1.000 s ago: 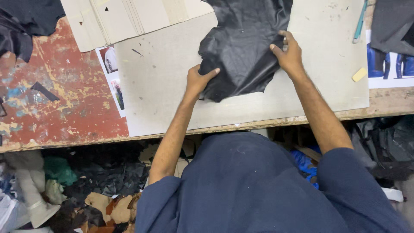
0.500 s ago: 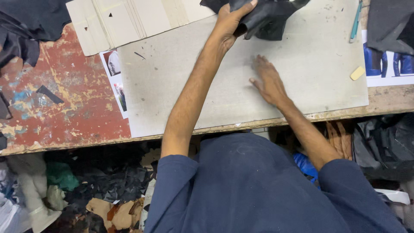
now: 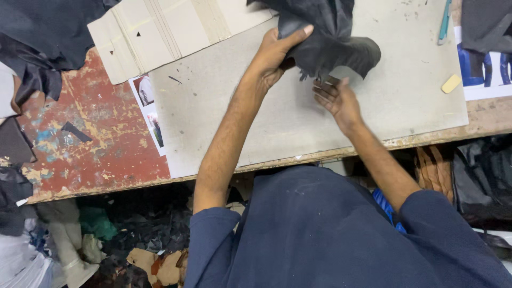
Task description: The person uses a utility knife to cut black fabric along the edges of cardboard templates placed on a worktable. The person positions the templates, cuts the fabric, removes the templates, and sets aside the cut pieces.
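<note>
- Black leather piece (image 3: 328, 37) bunched, lifted off the grey board (image 3: 266, 117), just beyond both hands; its top is cut off by the frame edge.
- left hand (image 3: 274, 53) grips the leather's left edge, thumb stretched along the top, forearm reaching up and forward across the board.
- right hand (image 3: 336, 98) just below the leather's frayed lower edge, fingers loosely spread, palm partly up; fingertips look to touch the fringe, no firm grasp visible.
- Board lies on a worn red-painted table (image 3: 90, 138), left of the left arm.
- Cream pattern card (image 3: 160, 32) up-left of the left hand.
- Small yellow eraser-like block (image 3: 451, 84) right of the right hand; teal pen (image 3: 444, 21) above it, partly cropped.
- Dark scraps under the table, hard to make out.
</note>
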{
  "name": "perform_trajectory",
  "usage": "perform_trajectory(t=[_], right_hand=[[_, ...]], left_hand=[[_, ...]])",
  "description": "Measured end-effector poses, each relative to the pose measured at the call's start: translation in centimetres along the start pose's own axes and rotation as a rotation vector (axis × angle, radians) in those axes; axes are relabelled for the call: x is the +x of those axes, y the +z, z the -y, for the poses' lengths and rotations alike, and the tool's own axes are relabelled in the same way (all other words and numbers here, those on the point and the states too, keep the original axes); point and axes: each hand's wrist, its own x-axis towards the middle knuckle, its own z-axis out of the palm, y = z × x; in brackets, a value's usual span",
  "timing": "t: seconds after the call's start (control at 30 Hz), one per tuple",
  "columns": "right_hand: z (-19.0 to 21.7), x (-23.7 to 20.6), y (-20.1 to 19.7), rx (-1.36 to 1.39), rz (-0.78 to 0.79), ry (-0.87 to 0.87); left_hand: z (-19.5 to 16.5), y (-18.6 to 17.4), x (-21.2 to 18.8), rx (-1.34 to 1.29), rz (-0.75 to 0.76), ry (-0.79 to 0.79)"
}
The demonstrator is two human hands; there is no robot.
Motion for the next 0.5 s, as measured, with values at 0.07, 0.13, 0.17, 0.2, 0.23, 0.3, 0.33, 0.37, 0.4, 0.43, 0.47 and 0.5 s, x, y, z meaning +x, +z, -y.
perform_trajectory(t=[0.07, 0.13, 0.17, 0.2, 0.23, 0.3, 0.33, 0.37, 0.4, 0.43, 0.47, 0.5], right_hand=[[0.1, 1.3, -2.8, 0.633, -0.153, 0.291], [0.5, 1.9, -4.8, 0.823, 0.284, -0.025], [0.9, 1.7, -5.5, 0.907, 0.492, -0.188], [1.3, 1.3, -5.9, 0.757, 0.273, -0.118], [1.8, 0.9, -6.0, 0.602, 0.053, -0.06], [2.6, -0.2, -5.3, 0.143, -0.188, -0.105], [2.8, -1.0, -4.6, -0.157, -0.21, -0.187], [2.9, -1.9, -3.6, -0.457, -0.228, -0.261], [3.0, -2.7, -2.6, -0.689, -0.286, -0.08], [3.0, -3.4, -1.5, -0.92, -0.335, 0.105], [3.0, -4.0, -0.6, -1.15, -0.378, 0.291], [3.1, -4.5, 0.1, -1.154, -0.375, 0.357]], left_hand=[[0.2, -0.3, -1.5, 0.034, -0.007, -0.001], [0.8, -1.0, -3.0, 0.06, -0.008, -0.015], [1.2, -1.8, -3.9, 0.067, -0.007, -0.031], [1.7, -2.7, -5.0, 0.075, -0.006, -0.051], [2.4, -3.7, -6.3, 0.112, -0.039, -0.099], [3.9, -6.3, -8.5, 0.21, -0.074, -0.13], [4.9, -7.3, -9.6, 0.268, -0.081, -0.12], [6.0, -8.3, -10.5, 0.333, -0.141, -0.146], [7.3, -9.1, -11.4, 0.399, -0.199, -0.174], [8.6, -9.4, -12.1, 0.531, -0.272, -0.184], [9.7, -9.6, -12.6, 0.663, -0.345, -0.19], [10.6, -9.7, -13.2, 0.794, -0.42, -0.195]])
